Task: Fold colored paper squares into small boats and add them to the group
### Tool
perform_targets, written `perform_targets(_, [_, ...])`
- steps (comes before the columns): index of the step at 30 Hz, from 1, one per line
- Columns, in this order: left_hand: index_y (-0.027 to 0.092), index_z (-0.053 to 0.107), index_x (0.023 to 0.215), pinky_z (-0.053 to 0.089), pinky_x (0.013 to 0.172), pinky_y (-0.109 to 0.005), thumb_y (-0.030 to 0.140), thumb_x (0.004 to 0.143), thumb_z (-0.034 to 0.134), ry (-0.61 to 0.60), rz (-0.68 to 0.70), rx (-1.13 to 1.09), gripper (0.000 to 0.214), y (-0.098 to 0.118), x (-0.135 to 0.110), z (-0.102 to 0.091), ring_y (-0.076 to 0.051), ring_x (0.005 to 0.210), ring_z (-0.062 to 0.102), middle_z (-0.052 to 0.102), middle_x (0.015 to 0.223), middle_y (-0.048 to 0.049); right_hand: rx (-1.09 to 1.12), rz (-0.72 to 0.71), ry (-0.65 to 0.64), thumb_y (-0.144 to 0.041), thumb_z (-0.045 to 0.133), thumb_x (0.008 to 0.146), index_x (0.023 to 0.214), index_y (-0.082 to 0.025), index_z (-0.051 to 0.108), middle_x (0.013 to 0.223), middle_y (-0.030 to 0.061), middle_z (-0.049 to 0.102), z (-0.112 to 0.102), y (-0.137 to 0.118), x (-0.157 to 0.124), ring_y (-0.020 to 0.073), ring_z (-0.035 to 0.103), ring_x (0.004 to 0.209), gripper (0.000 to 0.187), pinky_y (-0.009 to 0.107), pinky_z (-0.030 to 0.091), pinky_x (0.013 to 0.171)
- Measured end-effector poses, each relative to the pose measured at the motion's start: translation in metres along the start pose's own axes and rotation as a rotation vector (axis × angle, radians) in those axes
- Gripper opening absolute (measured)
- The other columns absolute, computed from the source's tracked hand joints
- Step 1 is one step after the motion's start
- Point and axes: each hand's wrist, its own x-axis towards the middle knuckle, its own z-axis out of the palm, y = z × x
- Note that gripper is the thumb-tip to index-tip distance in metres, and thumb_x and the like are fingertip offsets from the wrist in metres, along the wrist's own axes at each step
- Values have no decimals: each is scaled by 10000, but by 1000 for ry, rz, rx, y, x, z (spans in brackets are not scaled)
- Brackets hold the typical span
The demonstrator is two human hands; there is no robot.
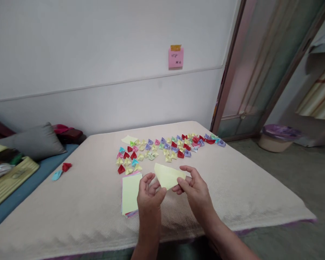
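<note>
A pale yellow paper sheet [168, 176] is held up over the bed between both hands. My right hand [193, 187] pinches its right edge between thumb and fingers. My left hand [149, 193] has curled fingers touching the sheet's lower left corner. Just left of the hands lies a stack of coloured paper [130, 193] with a yellow sheet on top. Beyond the hands, several small folded paper pieces [165, 148] in red, yellow, purple, blue and pink are spread across the cream bedspread [83, 202].
A red and a blue folded piece [62, 170] lie apart near the bed's left edge. A grey pillow [35, 142] and a yellow mat [8, 180] sit at left. A pink note [176, 57] hangs on the wall. A basin [277, 137] stands on the floor at right.
</note>
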Motion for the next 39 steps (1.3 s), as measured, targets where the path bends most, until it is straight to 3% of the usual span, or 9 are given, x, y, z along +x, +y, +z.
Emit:
perform_targets(5, [179,538,1012,499,693,-264,138,493,729,-37,-49,-9,554,5,-2,1,-165,808,644,580,1133,-114,-10,40,-22,-191,660,646,1038,-189,473,586,-56,595,-2,-5,3,121,556,500,434,222,414,500])
perform_targets(10, [135,602,891,486,631,-257,217,518,745,-132,-146,-59,408,13,-7,3,-161,690,632,681,807,-60,-68,15,-113,-143,632,632,997,-207,508,634,-62,574,-7,-7,4,108,520,522,391,205,380,478])
perform_targets(13, [143,587,688,428,523,-213,299,606,717,-147,-184,-28,219,18,-10,2,-105,521,547,605,576,18,-76,24,-176,-135,617,644,990,-215,509,594,-78,534,-7,-7,3,94,473,491,371,191,327,445])
perform_targets(16, [147,554,596,402,526,-206,295,645,690,-129,-176,37,207,20,-11,-2,-88,506,494,532,516,43,-70,33,-168,-143,616,652,994,-208,502,540,-91,492,-7,-7,3,89,439,476,366,191,315,447])
perform_targets(22, [138,604,673,309,465,-175,217,592,690,-156,-134,163,142,24,-6,-8,-56,458,381,486,502,61,-3,16,-173,-208,617,674,979,-202,493,599,-66,527,-7,-14,1,91,437,484,329,210,372,458])
perform_targets(27, [169,544,908,289,410,-167,206,568,701,-201,-154,138,376,30,-4,-9,-55,428,383,549,573,59,-14,-2,-205,-224,627,693,976,-213,499,558,-84,452,-8,-12,0,88,424,467,311,206,379,442])
perform_targets(32, [194,471,1175,349,457,-172,210,671,647,-249,-57,264,534,35,-6,-12,-62,462,413,524,593,74,-45,-53,-204,-222,616,728,952,-226,499,534,-95,398,-10,-7,0,90,426,471,253,197,383,445])
perform_targets(39, [183,586,1047,363,474,-172,219,702,633,-256,56,432,350,30,-2,-20,-78,476,452,439,501,85,-64,-70,-220,-198,603,744,944,-230,484,537,-101,341,-12,-8,-1,87,398,474,235,192,383,444])
